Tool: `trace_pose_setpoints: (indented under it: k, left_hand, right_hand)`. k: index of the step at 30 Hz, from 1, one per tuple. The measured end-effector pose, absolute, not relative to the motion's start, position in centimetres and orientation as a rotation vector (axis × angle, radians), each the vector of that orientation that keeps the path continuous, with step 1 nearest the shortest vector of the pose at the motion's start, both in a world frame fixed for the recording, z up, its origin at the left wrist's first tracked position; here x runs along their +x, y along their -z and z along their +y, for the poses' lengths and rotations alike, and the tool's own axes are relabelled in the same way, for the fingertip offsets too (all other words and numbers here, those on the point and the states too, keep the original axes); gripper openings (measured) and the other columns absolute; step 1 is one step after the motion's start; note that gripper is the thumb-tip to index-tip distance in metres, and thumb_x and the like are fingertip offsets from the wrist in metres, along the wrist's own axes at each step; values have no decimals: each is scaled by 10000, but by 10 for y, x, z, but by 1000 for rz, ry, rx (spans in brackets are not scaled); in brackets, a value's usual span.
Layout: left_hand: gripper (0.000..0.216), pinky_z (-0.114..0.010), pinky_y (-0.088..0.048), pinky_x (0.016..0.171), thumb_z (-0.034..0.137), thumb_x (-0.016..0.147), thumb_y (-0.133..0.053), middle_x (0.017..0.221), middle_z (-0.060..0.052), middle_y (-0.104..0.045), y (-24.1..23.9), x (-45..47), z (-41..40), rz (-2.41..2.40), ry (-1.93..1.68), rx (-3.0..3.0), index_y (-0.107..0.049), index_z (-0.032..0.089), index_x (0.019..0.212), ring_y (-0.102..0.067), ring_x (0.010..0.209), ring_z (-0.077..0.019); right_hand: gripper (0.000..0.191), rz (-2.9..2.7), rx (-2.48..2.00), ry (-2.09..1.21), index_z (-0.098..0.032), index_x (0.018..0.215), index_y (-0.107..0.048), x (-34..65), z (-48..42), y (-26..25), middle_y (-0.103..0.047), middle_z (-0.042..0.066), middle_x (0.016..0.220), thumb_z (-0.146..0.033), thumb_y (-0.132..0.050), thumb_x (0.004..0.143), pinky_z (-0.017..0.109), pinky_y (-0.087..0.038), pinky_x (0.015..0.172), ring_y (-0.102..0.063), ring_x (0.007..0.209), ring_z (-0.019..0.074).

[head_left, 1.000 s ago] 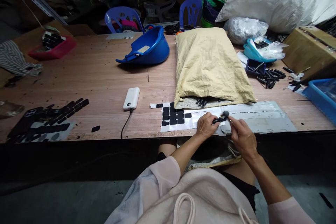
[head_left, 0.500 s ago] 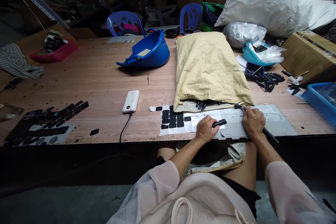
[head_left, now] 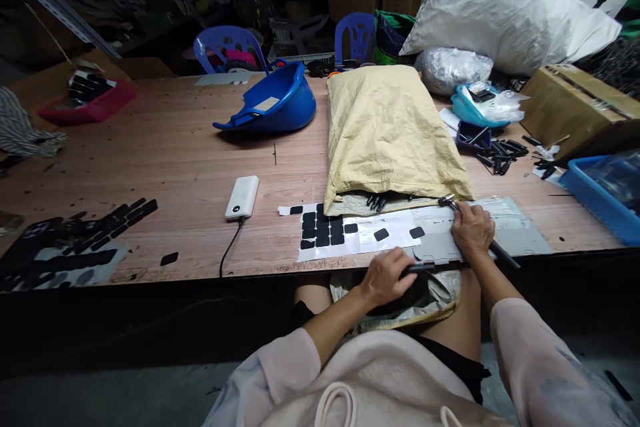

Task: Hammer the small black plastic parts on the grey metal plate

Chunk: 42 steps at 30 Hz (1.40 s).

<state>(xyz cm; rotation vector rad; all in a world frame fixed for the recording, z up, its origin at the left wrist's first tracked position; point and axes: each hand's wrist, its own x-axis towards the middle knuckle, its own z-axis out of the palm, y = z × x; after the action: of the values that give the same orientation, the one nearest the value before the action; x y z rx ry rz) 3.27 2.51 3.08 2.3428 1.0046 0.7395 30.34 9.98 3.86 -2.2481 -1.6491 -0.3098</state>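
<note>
My left hand [head_left: 389,277] is closed on a short black pen-like piece [head_left: 419,268] at the table's front edge, above an open sack [head_left: 437,307] on the lap. In my right hand [head_left: 473,230] is a small hammer [head_left: 506,255], gripped by its dark handle with the metal head toward the yellow sack. That hand rests over a grey board [head_left: 525,230]. Left of the board lies a white sheet [head_left: 365,247] with rows of black rounded patches [head_left: 323,230]. The yellow sack [head_left: 395,130] lies behind, several black pieces [head_left: 379,201] showing at its mouth.
A white power bank [head_left: 242,197] with a cable lies left of the sheet. Further back stands a tilted blue basin [head_left: 285,103]. At right are loose black pieces [head_left: 505,153], a carton [head_left: 580,110] and a blue tray [head_left: 600,197]. More black strips [head_left: 120,220] lie far left.
My left hand has moved toward me with the black piece, from over the board to the table's edge, uncovering two dark patches on the sheet. My right hand still grips the hammer. The view shifted slightly.
</note>
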Motion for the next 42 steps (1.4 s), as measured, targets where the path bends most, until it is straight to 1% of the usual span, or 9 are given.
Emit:
trace_pose_setpoints:
  k: [3, 7, 10, 14, 19, 23, 27, 33, 42]
  left_hand:
    - [198, -296, -549, 812, 313, 938, -668, 1043, -51, -708, -9, 12, -11, 934, -585, 2353, -708, 216, 1105, -691, 915, -194]
    - [232, -296, -550, 828, 248, 889, -713, 1065, -44, -728, 12, -10, -32, 1320, -266, 2106, -729, 233, 1119, -716, 936, -206]
    - [249, -280, -540, 778, 226, 845, -743, 1001, -31, -742, -1, -10, -28, 1373, -195, 1949, -749, 223, 1094, -712, 870, -194]
    - [126, -263, -526, 762, 264, 891, -698, 818, 1, -721, -44, 24, 8, 1168, -423, 1984, -764, 217, 989, -671, 771, -164]
    - [255, -312, -544, 829, 314, 966, -621, 1122, -96, -711, -78, 84, 100, 1580, -561, 2082, -735, 183, 1153, -684, 992, -231]
    - [309, -332, -540, 856, 378, 987, -600, 1190, -135, -683, -80, 110, 155, 1776, -452, 2115, -731, 157, 1157, -669, 1106, -274]
    - [330, -351, -533, 848, 426, 998, -588, 1201, -129, -690, -73, 120, 173, 1848, -377, 2081, -749, 176, 1144, -682, 1085, -281]
    - [231, -315, -510, 784, 341, 984, -602, 1126, -72, -712, -70, 102, 147, 1801, -503, 2098, -764, 220, 1096, -682, 1005, -238]
    - [153, -308, -505, 858, 283, 923, -698, 981, -44, -711, -47, 57, 62, 1569, -609, 2191, -776, 243, 1048, -664, 954, -206]
  right_hand:
    - [342, -1651, -2237, 307, -208, 1237, -721, 304, 100, -37, -598, 125, 1009, -293, -525, 968, 357, -239, 736, -414, 882, 228]
    - [331, -1654, -2222, 323, -204, 1221, -720, 304, 100, -36, -592, 120, 990, -291, -544, 954, 356, -229, 729, -407, 878, 224]
    - [334, -1662, -2220, 344, -199, 1217, -723, 304, 100, -35, -600, 123, 987, -310, -511, 983, 355, -210, 715, -409, 867, 222]
    - [346, -1662, -2227, 362, -198, 1225, -722, 304, 100, -35, -610, 129, 1000, -316, -486, 1001, 356, -208, 708, -422, 867, 226]
    - [333, -1671, -2226, 341, -197, 1211, -725, 303, 100, -37, -605, 126, 991, -308, -500, 992, 357, -224, 713, -420, 870, 227]
    - [321, -1676, -2215, 350, -198, 1216, -714, 304, 99, -35, -597, 117, 991, -287, -524, 974, 357, -219, 722, -403, 873, 220]
    - [317, -1690, -2211, 358, -202, 1222, -706, 304, 99, -32, -595, 111, 996, -292, -514, 985, 355, -215, 729, -403, 879, 220]
    - [313, -1681, -2257, 357, -214, 1232, -695, 302, 99, -33, -585, 107, 1010, -288, -523, 981, 351, -214, 731, -403, 882, 222]
    - [328, -1657, -2239, 344, -206, 1224, -703, 303, 100, -32, -582, 112, 1008, -273, -552, 941, 354, -221, 735, -393, 882, 223]
